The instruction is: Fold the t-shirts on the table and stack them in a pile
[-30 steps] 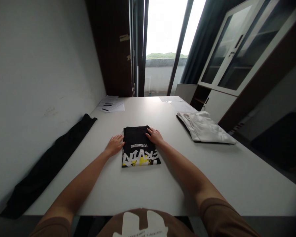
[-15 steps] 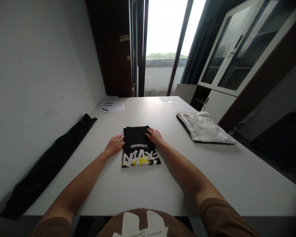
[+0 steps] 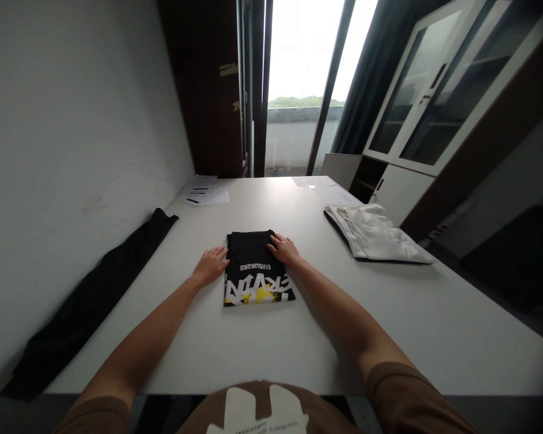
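Note:
A folded black T-shirt with white lettering and a yellow print lies flat on the white table in front of me. Beside its left edge rests my left hand, fingers stretched out and fingertips touching the cloth. My right hand lies along the upper right edge, its spread fingers resting on the fabric. Neither hand grips anything. The print reads upside down from where I am.
Folded white clothing sits on a dark piece at the table's right edge. A long black garment lies along the left edge by the wall. Papers are at the far left, with more sheets at the far right. Cabinets stand at right.

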{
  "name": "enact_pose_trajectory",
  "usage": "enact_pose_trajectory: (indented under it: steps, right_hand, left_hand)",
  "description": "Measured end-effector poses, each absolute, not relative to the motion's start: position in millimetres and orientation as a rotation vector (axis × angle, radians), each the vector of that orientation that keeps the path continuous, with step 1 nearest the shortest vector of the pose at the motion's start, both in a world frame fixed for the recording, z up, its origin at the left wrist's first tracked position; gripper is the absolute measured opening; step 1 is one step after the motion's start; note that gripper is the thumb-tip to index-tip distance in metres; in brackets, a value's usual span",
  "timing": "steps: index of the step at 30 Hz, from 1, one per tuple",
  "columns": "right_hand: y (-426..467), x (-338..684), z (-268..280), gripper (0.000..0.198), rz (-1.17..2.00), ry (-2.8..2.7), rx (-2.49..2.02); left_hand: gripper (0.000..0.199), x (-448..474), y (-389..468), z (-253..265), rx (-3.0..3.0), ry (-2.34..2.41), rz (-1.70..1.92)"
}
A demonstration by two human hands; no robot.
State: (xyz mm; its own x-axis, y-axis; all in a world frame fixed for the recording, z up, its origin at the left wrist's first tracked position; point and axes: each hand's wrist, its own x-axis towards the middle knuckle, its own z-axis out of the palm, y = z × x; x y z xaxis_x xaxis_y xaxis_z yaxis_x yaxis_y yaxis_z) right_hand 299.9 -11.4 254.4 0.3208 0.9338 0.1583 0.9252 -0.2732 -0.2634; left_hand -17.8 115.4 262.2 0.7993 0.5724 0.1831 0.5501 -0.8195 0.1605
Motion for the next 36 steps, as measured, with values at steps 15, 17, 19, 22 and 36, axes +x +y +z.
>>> enact_pose_trajectory:
  steps: [15, 17, 19, 22, 36]
  right_hand:
    - [-15, 295, 262, 0.057, 0.058, -1.662, -2.297]
    - [-15, 295, 262, 0.057, 0.064, -1.658, -2.299]
    - [-14, 296, 262, 0.057, 0.064, -1.660, -2.300]
    - [-14, 295, 261, 0.056, 0.054, -1.667, -2.299]
    - [-24, 275, 281, 0.042, -0.106, -1.393, -2.443]
  left_hand:
    - [0.052, -18, 115, 263, 2.852, 0.889, 0.370]
    - [0.052, -18, 115, 263, 2.851, 0.889, 0.366]
    - [0.052, -18, 115, 263, 2.858, 0.892, 0.360]
    - [0.052, -18, 115, 263, 2.873, 0.895, 0.355]
    - [0.044, -11, 84, 270, 2.844, 1.096, 0.548]
